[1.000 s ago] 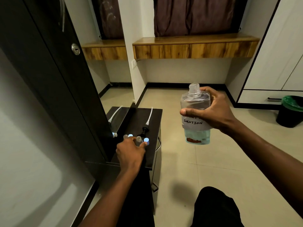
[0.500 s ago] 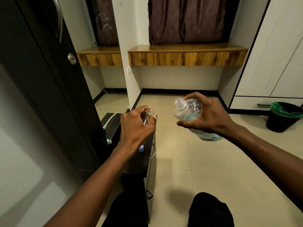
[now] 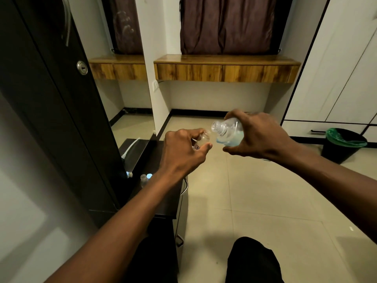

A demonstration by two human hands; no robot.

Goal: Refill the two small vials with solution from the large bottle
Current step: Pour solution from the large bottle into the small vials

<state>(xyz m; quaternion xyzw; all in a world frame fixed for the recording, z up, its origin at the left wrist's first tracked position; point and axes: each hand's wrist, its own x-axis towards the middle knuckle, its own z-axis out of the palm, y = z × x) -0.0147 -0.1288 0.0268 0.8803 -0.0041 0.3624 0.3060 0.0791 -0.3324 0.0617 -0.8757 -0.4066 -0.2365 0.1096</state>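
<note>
My right hand (image 3: pixel 259 135) grips the large clear bottle (image 3: pixel 229 132), uncapped and tilted to the left, with pale blue solution pooled in its lower side. My left hand (image 3: pixel 181 151) holds a small clear vial (image 3: pixel 203 138) pinched between thumb and fingers, its mouth just left of and slightly below the bottle's neck. The two openings are close but apart. A second small vial (image 3: pixel 143 178) stands open on the black cabinet top (image 3: pixel 140 152), beside a pale blue cap (image 3: pixel 149 176); my left forearm partly covers that spot.
A dark wardrobe door with a mirror stands on the left. A white dropper (image 3: pixel 130 147) lies on the cabinet top. A wooden shelf (image 3: pixel 224 68) runs along the far wall. A black bin with a green liner (image 3: pixel 343 145) sits at the right on the tiled floor.
My left hand lifted a small vial off the cabinet top and brought it up. My right hand tilted the large bottle from upright to the left, toward the vial.
</note>
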